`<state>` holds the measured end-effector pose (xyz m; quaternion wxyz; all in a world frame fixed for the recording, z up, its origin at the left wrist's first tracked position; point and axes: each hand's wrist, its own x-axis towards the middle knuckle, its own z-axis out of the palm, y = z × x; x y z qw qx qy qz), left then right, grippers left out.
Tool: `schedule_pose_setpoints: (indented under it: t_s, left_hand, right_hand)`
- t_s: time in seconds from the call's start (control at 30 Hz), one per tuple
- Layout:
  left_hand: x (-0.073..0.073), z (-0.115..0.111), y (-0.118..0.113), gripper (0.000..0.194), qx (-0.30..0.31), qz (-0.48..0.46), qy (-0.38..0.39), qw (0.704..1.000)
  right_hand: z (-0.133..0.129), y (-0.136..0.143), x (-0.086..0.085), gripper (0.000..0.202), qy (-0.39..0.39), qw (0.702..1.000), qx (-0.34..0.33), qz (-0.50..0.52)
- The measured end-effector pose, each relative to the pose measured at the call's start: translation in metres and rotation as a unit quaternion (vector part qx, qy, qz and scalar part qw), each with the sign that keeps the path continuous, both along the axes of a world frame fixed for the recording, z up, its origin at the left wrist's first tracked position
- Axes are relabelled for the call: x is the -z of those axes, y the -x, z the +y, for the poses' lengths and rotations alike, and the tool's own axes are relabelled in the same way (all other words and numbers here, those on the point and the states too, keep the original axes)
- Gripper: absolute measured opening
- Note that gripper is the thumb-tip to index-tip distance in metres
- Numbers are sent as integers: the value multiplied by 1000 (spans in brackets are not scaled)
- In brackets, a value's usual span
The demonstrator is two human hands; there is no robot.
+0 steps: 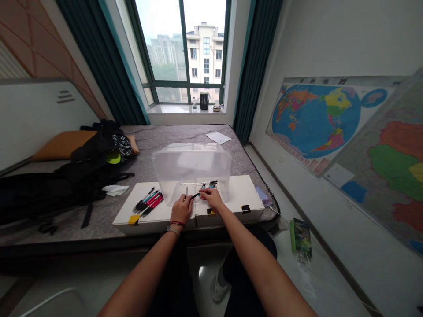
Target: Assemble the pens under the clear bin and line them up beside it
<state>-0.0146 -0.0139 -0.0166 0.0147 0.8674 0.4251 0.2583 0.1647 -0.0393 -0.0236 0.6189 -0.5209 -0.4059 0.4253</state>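
Observation:
My left hand (182, 208) is closed on one end of a dark pen (195, 195), in front of the opening of a clear plastic box lying on its side. The fingers of my right hand (211, 196) pinch the pen's other end. The clear box (191, 165) rests on white flat boxes (239, 189). Several loose pens (213, 182) lie inside it, just beyond my right hand. To the left of the clear box, a group of black, blue and red pens (148, 202) lies on the white surface.
The white boxes sit on a grey mattress (145, 132). Black bags and clothes (66, 189) lie at the left, near a white tissue (115, 189). A paper sheet (218, 137) lies behind the clear box. A green package (301, 237) is on the floor at right.

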Motion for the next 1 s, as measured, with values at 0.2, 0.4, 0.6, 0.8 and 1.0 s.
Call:
schedule_pose_setpoints:
  t_s: [0.2, 0.4, 0.6, 0.8, 1.0]
  left_hand:
    - [3, 1, -1, 34, -4, 0, -6, 1000]
    - [-1, 0, -1, 34, -3, -2, -3, 1000]
    - [-4, -2, -1, 35, -2, 0, 0, 1000]
    - [-3, -3, 0, 36, -10, 8, -10, 1000]
    - [-4, -2, 1, 39, -21, 11, -4, 1000]
  right_hand:
    - [1, -1, 0, 37, -3, 999, 25, 25]
    - [0, -2, 1, 36, -9, 999, 7, 36]
    - [-2, 1, -2, 35, -8, 1000, -10, -26]
    - [0, -1, -2, 40, 0, 1000, 11, 22]
    - [6, 1, 0, 24, 48, 998, 1, -27]
